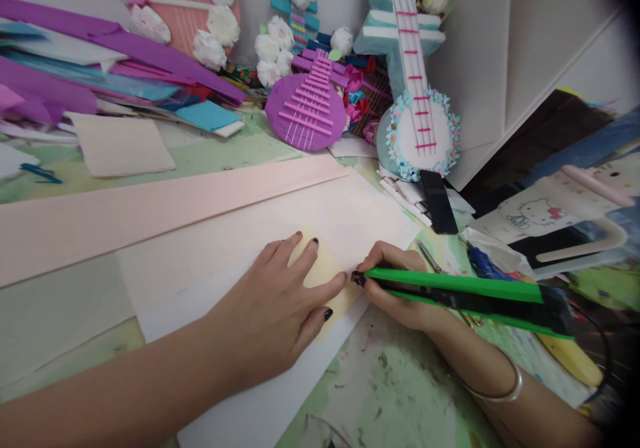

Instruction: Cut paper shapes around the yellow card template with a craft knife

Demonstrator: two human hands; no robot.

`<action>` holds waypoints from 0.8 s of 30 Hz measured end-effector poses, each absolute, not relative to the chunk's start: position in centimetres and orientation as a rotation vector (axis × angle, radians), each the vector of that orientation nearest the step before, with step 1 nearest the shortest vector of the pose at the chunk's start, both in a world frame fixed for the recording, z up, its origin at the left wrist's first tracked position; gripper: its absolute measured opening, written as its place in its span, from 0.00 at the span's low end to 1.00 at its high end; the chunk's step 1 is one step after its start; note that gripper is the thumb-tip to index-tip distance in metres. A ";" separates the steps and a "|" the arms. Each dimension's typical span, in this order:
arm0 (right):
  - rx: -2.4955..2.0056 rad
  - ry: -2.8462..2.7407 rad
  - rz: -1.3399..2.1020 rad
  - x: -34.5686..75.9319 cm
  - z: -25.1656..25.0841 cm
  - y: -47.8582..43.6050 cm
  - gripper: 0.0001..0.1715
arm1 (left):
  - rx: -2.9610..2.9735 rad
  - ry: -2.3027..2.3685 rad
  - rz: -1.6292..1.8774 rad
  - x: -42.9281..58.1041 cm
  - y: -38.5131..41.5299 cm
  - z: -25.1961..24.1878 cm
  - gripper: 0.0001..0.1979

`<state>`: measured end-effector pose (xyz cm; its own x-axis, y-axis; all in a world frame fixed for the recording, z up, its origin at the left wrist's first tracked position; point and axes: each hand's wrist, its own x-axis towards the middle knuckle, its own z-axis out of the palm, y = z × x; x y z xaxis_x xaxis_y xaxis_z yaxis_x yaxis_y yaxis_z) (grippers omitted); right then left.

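My left hand [273, 301] lies flat with its fingers spread over a pale yellow piece of paper or card [315, 268], pressing it onto a large white sheet [215, 401]. In my right hand [407, 311] is a green and black utility knife [470, 286]. Its dark tip points left, close to my left index fingertip and the right side of the yellow piece. Whether the blade touches the sheet is hard to tell. Behind my left hand, a long pale pink strip [165, 205] overlaps the white sheet.
Decorated toy string instruments, one purple [306, 118] and one light blue [423, 128], stand at the back. A black phone [439, 201] lies right of the sheet. Scissors [430, 256], a blue-handled tool [487, 265] and a printed cup [537, 211] are at right. Coloured sheets [125, 78] pile up back left.
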<state>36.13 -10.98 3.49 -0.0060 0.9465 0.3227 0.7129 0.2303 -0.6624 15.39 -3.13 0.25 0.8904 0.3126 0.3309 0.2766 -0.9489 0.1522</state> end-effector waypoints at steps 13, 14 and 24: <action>-1.555 -1.792 0.408 36.3 3.4 -11.3 0.03 | 2.924 0.457 0.571 15.4 -3.1 0.1 0.19; -1.560 -1.796 0.397 36.3 3.4 -11.3 0.04 | 2.923 0.456 0.565 15.4 -3.1 0.1 0.19; -1.596 -1.776 0.453 36.3 3.5 -11.5 0.04 | 2.932 0.454 0.552 15.3 -3.1 0.3 0.19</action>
<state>36.30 -11.50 3.49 0.0006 0.9652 0.2616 0.7218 0.1806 -0.6681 15.30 -3.08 0.30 0.8881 0.3138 0.3358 0.2685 -0.9472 0.1750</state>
